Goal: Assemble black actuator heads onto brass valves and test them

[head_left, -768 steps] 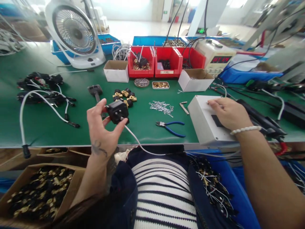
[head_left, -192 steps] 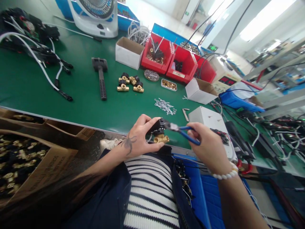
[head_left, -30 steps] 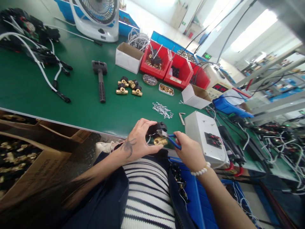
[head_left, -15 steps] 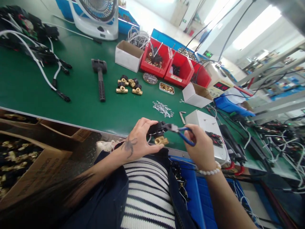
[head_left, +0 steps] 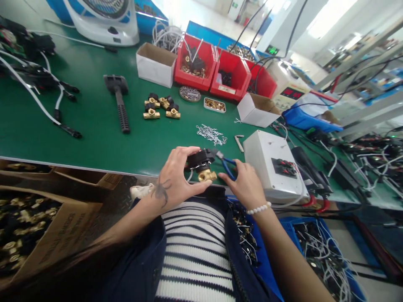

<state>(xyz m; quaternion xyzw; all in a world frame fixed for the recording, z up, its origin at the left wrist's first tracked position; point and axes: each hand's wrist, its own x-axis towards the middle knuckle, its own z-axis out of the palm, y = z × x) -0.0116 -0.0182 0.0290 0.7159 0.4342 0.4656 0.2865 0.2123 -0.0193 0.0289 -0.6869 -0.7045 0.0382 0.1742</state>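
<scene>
My left hand (head_left: 176, 178) grips a black-and-brass valve (head_left: 201, 165) at the near edge of the green table (head_left: 94, 130). A thin white wire hangs from the valve. My right hand (head_left: 247, 184) is closed on blue-handled pliers (head_left: 227, 164), whose jaws touch the valve's black top. Both hands hover just above the table edge, in front of my striped shirt.
A white box with red terminals (head_left: 272, 163) stands right of my hands. Loose wire clips (head_left: 210, 134), several brass valves (head_left: 159, 108), a black handle tool (head_left: 119, 102), red bins (head_left: 217, 69), white cartons, a fan and cable bundles lie farther back. Cartons of parts sit below left.
My right hand has dropped and moved closer to the valve, bringing the pliers in at a steeper angle. The view has shifted slightly to the right and down.
</scene>
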